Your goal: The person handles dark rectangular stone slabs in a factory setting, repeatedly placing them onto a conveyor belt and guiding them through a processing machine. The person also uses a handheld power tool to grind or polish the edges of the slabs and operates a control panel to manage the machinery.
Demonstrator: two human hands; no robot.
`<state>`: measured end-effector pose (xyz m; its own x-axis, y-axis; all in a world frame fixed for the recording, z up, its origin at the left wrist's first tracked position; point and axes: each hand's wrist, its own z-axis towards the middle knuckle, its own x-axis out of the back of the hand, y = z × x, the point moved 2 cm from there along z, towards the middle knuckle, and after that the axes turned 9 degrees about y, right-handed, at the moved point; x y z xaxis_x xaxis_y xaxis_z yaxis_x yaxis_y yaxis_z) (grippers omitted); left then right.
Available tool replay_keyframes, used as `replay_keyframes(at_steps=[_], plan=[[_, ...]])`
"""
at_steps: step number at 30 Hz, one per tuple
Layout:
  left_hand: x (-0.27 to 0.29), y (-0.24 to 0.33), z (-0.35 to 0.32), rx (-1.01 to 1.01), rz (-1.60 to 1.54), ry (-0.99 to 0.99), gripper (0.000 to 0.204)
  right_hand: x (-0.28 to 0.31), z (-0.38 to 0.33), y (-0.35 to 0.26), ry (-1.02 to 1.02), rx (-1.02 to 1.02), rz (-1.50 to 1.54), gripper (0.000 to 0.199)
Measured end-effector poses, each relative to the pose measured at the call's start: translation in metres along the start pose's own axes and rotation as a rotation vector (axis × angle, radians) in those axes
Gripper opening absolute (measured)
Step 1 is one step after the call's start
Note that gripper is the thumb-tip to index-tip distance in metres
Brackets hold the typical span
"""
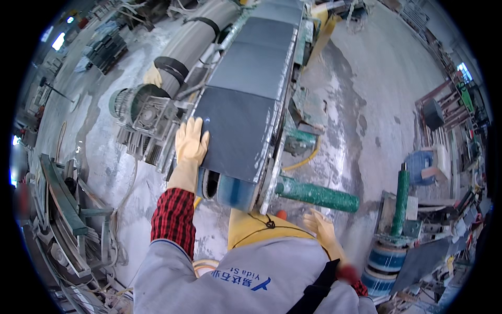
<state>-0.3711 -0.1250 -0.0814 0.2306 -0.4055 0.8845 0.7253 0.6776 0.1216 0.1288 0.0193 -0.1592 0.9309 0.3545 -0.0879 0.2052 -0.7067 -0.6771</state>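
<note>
Dusty wet floor (361, 99) surrounds a conveyor (272, 172) at frame centre, where a dark slab (238, 131), likely heavy, stiff, slick and chip-prone, is best gripped at its edges; left hand (191, 142) lies flat on it, right hand (321, 226) hangs open.

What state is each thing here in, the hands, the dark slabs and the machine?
Left hand: gloved, flat on the near slab's left edge, fingers spread.
Right hand: gloved, low by the body, holding nothing.
Near dark slab: lying flat at the conveyor's end.
Further slabs: flat, lined up behind it.
Green roller: horizontal, bare.
Floor: coated in grey dust.
</note>
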Motion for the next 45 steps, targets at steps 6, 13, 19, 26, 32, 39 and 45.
replay_keyframes(at_steps=[6,13,19,26,32,39,45], plan=[[-0.025,0.0,0.011,-0.008,-0.005,0.087,0.048,0.008,-0.009,0.008,0.048,-0.043,-0.025,0.041],[-0.013,0.001,0.014,0.005,-0.032,0.058,0.046,-0.021,0.003,-0.008,-0.051,0.084,-0.153,0.041],[-0.012,0.0,0.01,0.017,-0.056,0.073,0.042,-0.032,0.017,0.001,-0.19,0.133,-0.223,0.042],[-0.019,-0.009,0.002,0.03,-0.041,0.074,0.039,-0.031,0.011,-0.007,-0.207,0.104,-0.325,0.044],[-0.008,-0.002,0.002,0.024,-0.055,0.059,0.04,-0.029,0.018,-0.003,-0.205,0.13,-0.315,0.043],[-0.003,-0.004,-0.004,0.046,-0.08,0.098,0.044,-0.058,0.006,-0.042,-0.21,0.102,-0.459,0.038],[0.001,-0.005,-0.009,0.1,-0.062,0.073,0.044,-0.14,0.005,-0.118,-0.44,0.078,-0.659,0.052]])
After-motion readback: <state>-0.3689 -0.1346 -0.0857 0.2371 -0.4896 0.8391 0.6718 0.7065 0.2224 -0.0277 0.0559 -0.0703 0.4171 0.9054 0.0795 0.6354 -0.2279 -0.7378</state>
